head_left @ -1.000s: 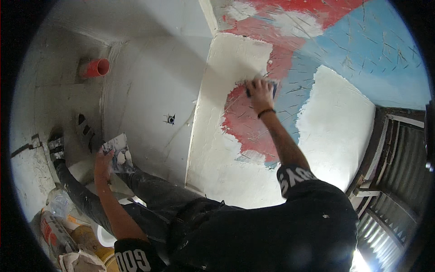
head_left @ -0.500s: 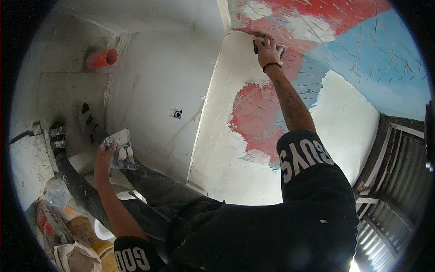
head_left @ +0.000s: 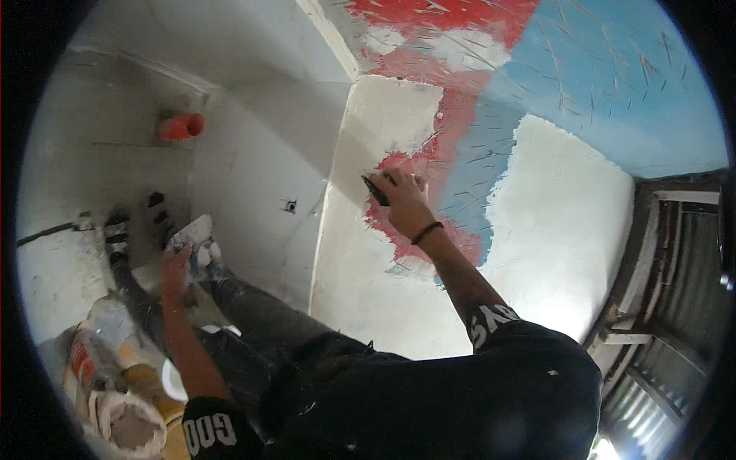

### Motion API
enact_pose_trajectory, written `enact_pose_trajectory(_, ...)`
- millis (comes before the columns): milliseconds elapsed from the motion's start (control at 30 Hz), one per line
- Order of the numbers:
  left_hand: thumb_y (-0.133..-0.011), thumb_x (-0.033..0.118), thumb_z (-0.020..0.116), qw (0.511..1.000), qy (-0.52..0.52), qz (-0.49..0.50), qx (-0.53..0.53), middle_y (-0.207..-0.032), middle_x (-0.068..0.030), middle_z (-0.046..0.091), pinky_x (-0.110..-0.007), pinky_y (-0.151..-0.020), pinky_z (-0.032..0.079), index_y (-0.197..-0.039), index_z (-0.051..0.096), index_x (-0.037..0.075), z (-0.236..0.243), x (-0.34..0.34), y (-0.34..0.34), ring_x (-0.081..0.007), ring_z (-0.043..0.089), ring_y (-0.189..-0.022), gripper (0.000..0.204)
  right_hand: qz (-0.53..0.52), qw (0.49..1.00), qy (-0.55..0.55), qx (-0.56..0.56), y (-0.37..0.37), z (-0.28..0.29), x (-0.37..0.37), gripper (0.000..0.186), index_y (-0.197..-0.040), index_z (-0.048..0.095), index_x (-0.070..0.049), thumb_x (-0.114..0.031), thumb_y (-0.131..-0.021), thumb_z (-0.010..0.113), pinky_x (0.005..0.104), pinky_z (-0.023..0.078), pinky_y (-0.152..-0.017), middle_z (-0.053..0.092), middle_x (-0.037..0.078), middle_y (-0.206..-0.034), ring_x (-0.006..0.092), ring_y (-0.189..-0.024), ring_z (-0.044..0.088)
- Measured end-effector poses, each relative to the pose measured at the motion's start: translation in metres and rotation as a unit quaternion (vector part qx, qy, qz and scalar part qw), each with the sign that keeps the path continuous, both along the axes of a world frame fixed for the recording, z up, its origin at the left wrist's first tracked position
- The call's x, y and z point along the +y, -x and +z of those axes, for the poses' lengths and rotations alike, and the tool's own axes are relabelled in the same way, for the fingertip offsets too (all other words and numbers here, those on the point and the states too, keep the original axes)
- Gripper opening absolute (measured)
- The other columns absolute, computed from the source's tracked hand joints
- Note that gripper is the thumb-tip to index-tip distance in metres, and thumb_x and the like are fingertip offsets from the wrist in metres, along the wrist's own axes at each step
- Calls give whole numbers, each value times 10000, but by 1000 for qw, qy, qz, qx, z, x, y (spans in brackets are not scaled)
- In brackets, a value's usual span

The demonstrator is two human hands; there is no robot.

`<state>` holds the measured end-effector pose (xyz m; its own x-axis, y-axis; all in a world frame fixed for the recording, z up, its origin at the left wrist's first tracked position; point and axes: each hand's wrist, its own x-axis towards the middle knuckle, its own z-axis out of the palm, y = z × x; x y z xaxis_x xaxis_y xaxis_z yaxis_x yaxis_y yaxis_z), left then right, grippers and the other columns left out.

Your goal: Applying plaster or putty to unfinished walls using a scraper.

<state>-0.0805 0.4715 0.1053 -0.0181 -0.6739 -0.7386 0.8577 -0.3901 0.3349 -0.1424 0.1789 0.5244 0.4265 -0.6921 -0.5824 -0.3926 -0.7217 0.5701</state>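
Note:
My right hand (head_left: 408,203), with a dark band at the wrist, is closed around a dark-edged plastering trowel (head_left: 375,191). Most of the trowel is hidden by the fingers, and it is against or very near the wall, at the left border of a scored pink patch (head_left: 460,238). White plaster (head_left: 560,215) surrounds this patch on several sides. Low on the left, my left hand (head_left: 176,264) grips a flat plate-like tool (head_left: 196,232) smeared with white plaster, held above my legs.
Scored blue paint (head_left: 629,84) and red paint (head_left: 460,15) cover the upper surface. An orange pipe (head_left: 184,126) juts out at the left. An open paper sack (head_left: 132,425) and a yellow bucket (head_left: 176,433) stand lower left. Corrugated sheeting (head_left: 698,268) is at the right.
My right hand has come down and left with the trowel, from the wall's upper edge to the pink patch. Fresh white plaster covers more of the upper pink area. The whole view has shifted.

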Motion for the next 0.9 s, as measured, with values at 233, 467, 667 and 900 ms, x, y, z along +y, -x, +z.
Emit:
enact_pose_trajectory(233, -859, 235, 621, 966, 63, 240, -69, -1077, -133, 588, -357, -857, 464, -1170, 513, -41, 303, -48, -146, -219, 570, -958, 429, -334, 567, -382, -649, -73, 102, 70, 739, -1383, 303, -18, 90, -686, 523, 343, 402, -981, 515, 95, -1215, 173, -1120, 506)
enact_pose_trajectory(467, -878, 103, 568, 834, 224, 276, -423, -1038, -119, 597, -310, -832, 464, -1165, 499, -40, 517, -57, -200, -191, 578, -935, 328, 61, 564, -391, -725, -111, 185, 122, 712, -1329, 375, -50, 182, -664, 471, 338, 352, -1005, 449, 128, -1289, 222, -1179, 468)
enact_pose_trajectory(667, -882, 49, 530, 883, 219, 272, -313, -1080, -137, 599, -332, -853, 479, -1215, 474, -47, 596, -70, -198, -216, 597, -953, 351, 180, 565, -343, -728, -106, 214, 107, 633, -1219, 507, -93, 145, -633, 534, 367, 356, -1008, 408, 167, -1296, 367, -1202, 430)
enact_pose_trajectory(900, -911, 13, 462, 905, 290, 239, -200, -1151, -143, 569, -363, -901, 473, -1234, 448, -46, 622, -110, -186, -239, 578, -1031, 329, -3, 625, -319, -712, -62, 106, 54, 710, -1309, 431, -100, 85, -630, 529, 388, 364, -1017, 427, 167, -1299, 354, -1196, 439)
